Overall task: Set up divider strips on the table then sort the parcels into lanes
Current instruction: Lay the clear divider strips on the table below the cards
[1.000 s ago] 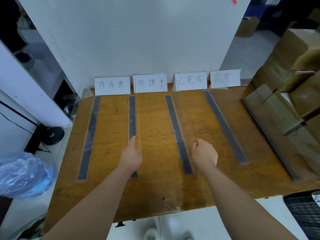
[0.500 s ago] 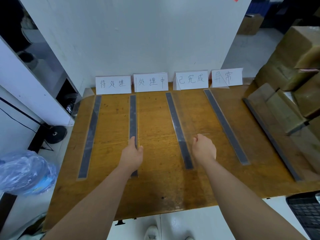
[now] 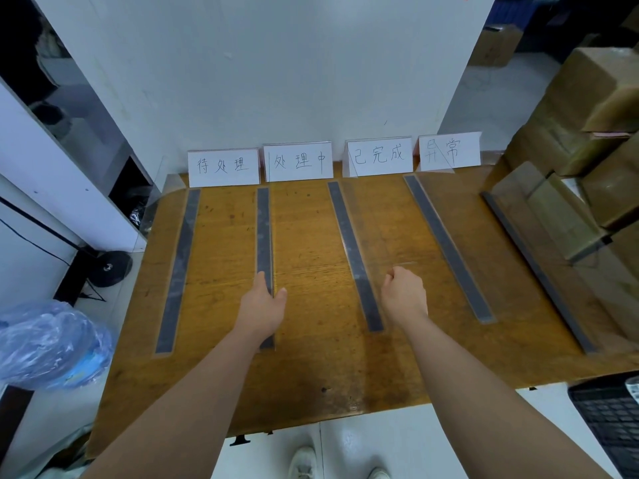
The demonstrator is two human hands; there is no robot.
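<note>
Several grey-based divider strips with clear upright walls lie front to back on the wooden table (image 3: 311,375). My left hand (image 3: 263,307) is closed around the near part of the second strip (image 3: 263,229), thumb on its right side. Just right of the third strip (image 3: 349,236), my right hand (image 3: 405,293) is curled into a fist, apparently gripping that strip's clear wall. The first strip (image 3: 179,264), fourth strip (image 3: 446,243) and fifth strip (image 3: 529,261) lie untouched. Brown parcels (image 3: 587,98) are stacked at the right, beyond the fifth strip.
Four white handwritten label cards (image 3: 297,161) stand along the table's far edge against a white panel. A blue plastic bag (image 3: 52,344) sits on the floor at the left. A black crate (image 3: 608,423) is at the lower right. My shoes show below the table's front edge.
Both hands have edged slightly away from me along their strips. The strips look unmoved.
</note>
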